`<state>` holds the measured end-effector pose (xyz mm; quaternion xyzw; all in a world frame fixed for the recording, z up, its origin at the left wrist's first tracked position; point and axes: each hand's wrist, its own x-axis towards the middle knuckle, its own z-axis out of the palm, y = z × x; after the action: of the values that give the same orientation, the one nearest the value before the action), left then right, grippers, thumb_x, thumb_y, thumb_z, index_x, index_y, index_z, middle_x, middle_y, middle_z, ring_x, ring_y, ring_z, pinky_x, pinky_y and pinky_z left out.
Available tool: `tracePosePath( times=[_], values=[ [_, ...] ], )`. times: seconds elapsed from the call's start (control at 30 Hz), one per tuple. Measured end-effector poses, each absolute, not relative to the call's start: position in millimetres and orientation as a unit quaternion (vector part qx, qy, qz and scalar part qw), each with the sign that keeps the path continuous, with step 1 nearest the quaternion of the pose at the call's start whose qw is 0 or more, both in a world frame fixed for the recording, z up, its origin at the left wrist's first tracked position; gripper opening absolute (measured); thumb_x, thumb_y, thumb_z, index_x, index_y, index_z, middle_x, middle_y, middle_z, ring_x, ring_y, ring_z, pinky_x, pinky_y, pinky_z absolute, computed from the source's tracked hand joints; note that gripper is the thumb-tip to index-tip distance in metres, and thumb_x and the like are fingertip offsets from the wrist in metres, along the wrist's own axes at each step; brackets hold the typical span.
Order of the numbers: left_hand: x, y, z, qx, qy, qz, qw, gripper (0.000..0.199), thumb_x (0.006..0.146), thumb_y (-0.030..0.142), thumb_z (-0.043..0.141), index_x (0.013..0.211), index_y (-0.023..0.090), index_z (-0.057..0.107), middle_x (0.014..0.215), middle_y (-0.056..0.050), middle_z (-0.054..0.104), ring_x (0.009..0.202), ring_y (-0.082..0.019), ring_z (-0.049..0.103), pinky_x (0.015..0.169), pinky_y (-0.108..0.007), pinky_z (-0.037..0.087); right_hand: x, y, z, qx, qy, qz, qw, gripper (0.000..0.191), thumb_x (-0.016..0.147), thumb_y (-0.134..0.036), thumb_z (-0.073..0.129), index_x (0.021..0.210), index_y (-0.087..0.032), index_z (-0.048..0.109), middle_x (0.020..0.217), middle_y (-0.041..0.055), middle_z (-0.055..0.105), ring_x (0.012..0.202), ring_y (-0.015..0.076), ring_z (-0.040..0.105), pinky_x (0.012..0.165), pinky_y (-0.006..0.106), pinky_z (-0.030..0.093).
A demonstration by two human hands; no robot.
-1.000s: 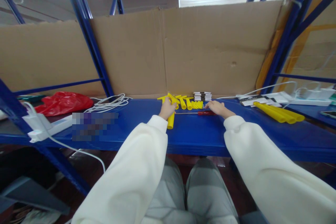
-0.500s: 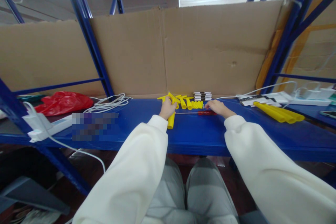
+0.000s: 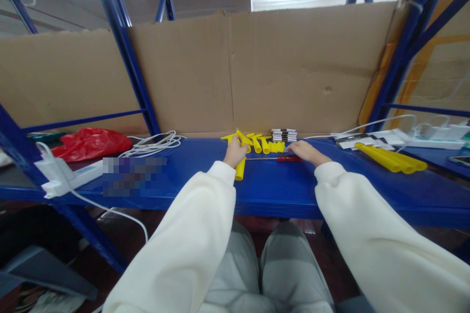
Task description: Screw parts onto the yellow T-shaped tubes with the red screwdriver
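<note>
Almost nothing has moved since the earlier frames: the view has drifted a touch, both hands sit where they were

Left hand (image 3: 234, 151), centre of frame: closed around a yellow tube (image 3: 240, 168); the tube's lower end sticks out below the fist, towards the near edge of the blue shelf (image 3: 279, 190). A yellow T-shaped end shows above the knuckles

Right hand (image 3: 304, 150), just right of centre: lies flat on the shelf, fingers over the handle end of a red-handled screwdriver (image 3: 288, 158). Thin metal shaft runs left towards the left hand. Cannot tell whether the fingers grip the handle or only rest on it

Between and behind the hands: loose row of small yellow pieces (image 3: 264, 144), lying against the cardboard back wall (image 3: 293, 68). Just behind them a short stack of dark flat parts (image 3: 283, 135)

Right of frame: long yellow tubes (image 3: 391, 157) side by side on the shelf, well apart from the hands; white power strip (image 3: 429, 143) beyond them

Left of frame: coiled white cable (image 3: 154, 144), red plastic bag (image 3: 88, 143), contents not visible; white charger block (image 3: 55, 176) at the shelf edge

No bins or trays seen; all parts lie bare on the shelf
</note>
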<state>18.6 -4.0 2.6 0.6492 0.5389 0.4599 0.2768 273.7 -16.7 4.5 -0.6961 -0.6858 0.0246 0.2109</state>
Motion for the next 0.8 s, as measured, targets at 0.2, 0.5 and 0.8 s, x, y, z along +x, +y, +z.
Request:
tracePosePath(
  times=[0.2,0.5,0.8],
  values=[
    [18.1,-6.7,5.0,0.642,0.545,0.467,0.268,0.036,0.088,0.013,0.061,0.123,0.015,0.053,0.111,-0.012,0.07,0.054,-0.012,0.064,0.051,-0.021,0.048,270.5,-32.5,11.0,-0.625,-0.755,0.101,0.17,0.025,0.086,-0.032,0.062,0.098,-0.019,0.079,0.103,0.0052,0.078,0.095,0.023,0.069,0.087,0.029,0.05],
    [16.9,-6.6,5.2,0.631,0.545,0.493,0.25,0.036,0.088,0.011,0.061,0.123,0.016,0.052,0.13,-0.015,0.065,0.053,-0.012,0.066,0.048,-0.024,0.05,272.8,-38.4,13.3,-0.638,-0.752,-0.001,0.169,0.02,0.084,-0.02,0.063,0.102,-0.019,0.071,0.106,0.009,0.074,0.096,0.0234,0.066,0.084,0.032,0.046],
    [17.2,-6.2,6.4,0.632,0.552,0.491,0.235,0.034,0.089,0.009,0.057,0.121,0.016,0.049,0.128,-0.014,0.066,0.059,-0.012,0.069,0.049,-0.023,0.052,304.0,-26.6,8.7,-0.629,-0.673,-0.168,0.351,0.024,0.081,-0.024,0.055,0.102,-0.024,0.066,0.105,0.0119,0.071,0.099,0.0317,0.057,0.079,0.04,0.038]
  ],
)
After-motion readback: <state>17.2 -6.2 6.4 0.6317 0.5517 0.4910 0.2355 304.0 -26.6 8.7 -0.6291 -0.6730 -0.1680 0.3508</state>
